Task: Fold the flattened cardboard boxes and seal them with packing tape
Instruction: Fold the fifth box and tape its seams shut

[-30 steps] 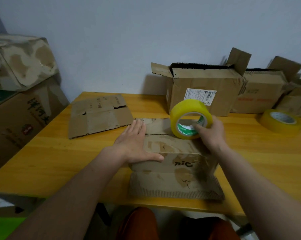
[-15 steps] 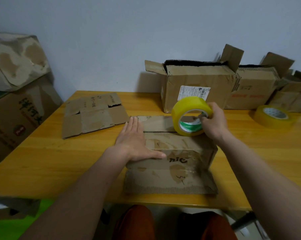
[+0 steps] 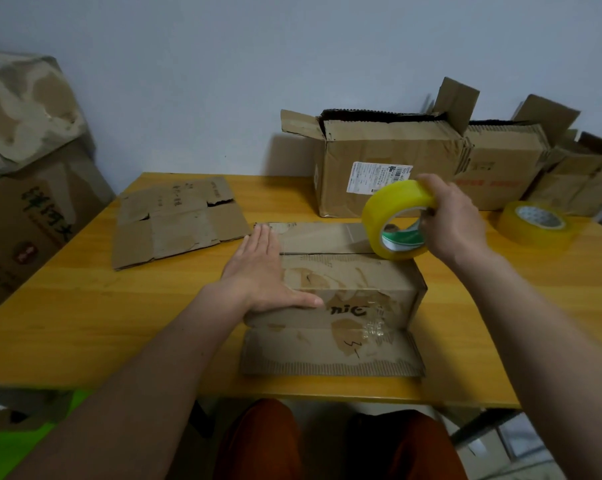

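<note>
Already our left hand (image 3: 261,271) lay flat, fingers straight and together, pressing down on the near-left top of the cardboard box (image 3: 344,289) that stood at the middle of the table (image 3: 85,323), near its front edge. Our right hand (image 3: 453,226) curled round the roll of packing tape (image 3: 398,220), fingers over its outer band and a thumb or fingertip seemingly hooked in the core, the roll resting on the far-right end of the box's top seam. A clear strip seemed to run along that seam from the roll toward our left hand, though its sheen was faint.

We judged the box light and worn, its skin torn in patches, stiff enough to hold shape yet easily crushed or slid, so a flat palm on top was the sensible hold. 1 long flap lay open on the table toward us. The roll looked light and rigid, best held through the core.

Behind it stood 1 open box (image 3: 389,171) with a white label, its flaps up and its inside dark, so we could not tell its contents. More open boxes (image 3: 500,168) sat to its right. A second tape roll (image 3: 534,223) lay flat at far right, and 1 flattened box (image 3: 178,220) lay well apart at left.
</note>
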Motion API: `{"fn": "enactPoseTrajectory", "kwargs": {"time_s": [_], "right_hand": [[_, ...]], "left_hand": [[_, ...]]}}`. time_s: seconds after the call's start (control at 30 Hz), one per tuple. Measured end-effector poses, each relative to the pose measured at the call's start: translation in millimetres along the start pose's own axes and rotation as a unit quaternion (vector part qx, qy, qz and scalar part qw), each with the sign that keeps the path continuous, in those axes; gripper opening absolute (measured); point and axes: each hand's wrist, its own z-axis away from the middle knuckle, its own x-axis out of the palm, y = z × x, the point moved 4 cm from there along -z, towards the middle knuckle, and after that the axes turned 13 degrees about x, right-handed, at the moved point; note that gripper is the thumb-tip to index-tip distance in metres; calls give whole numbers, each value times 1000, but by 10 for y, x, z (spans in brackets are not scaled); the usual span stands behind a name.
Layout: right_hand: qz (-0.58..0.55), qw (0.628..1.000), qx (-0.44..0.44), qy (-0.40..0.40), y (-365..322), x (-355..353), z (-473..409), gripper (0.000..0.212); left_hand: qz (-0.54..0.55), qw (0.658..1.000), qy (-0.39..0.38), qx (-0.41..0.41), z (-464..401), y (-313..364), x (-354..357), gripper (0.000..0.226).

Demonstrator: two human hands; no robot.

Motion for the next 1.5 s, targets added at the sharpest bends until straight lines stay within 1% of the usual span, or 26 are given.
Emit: {"fn": "enactPoseTrajectory", "kwargs": {"time_s": [0.1, 0.17, 0.27, 0.6, 0.73, 0.87, 1.03, 1.17, 1.33, 1.4, 1.5], "right_hand": [[68, 997, -13, 25, -18, -62, -21, 58], [133, 990, -13, 50, 36, -139, -67, 55], [198, 979, -7, 54, 149, -200, -88, 52], [252, 966, -16, 52, 185, -162, -73, 46], [254, 965, -15, 64, 213, -150, -30, 43], [254, 965, -2, 58, 229, -137, -5, 44], [264, 963, -10, 53, 203, -129, -1, 40], [263, 964, -17, 31, 191, -112, -29, 34], [277, 958, 16, -72, 376, 77, 60, 38], [263, 961, 30, -81, 472, 146, 111, 39], [240, 965, 33, -99, 534, 190, 110, 41]], "left_hand": [[-1, 1000, 2, -1, -5, -15, 6, 155], [1, 1000, 4, 3, -11, -22, -2, 156], [2, 1000, 9, 11, -18, -11, -6, 156], [-7, 1000, -3, 14, -27, -19, 0, 153], [-10, 1000, -8, 16, -50, -28, -18, 153], [-18, 1000, -11, 18, -62, -38, -8, 153], [-20, 999, -17, 29, -68, -54, -15, 154], [-25, 998, -27, 41, -107, -85, -17, 155], [-33, 997, -36, 58, -198, -173, -13, 155], [-28, 996, -41, 71, -242, -211, -16, 155], [-9, 993, -64, 97, -295, -241, -52, 142]]}}
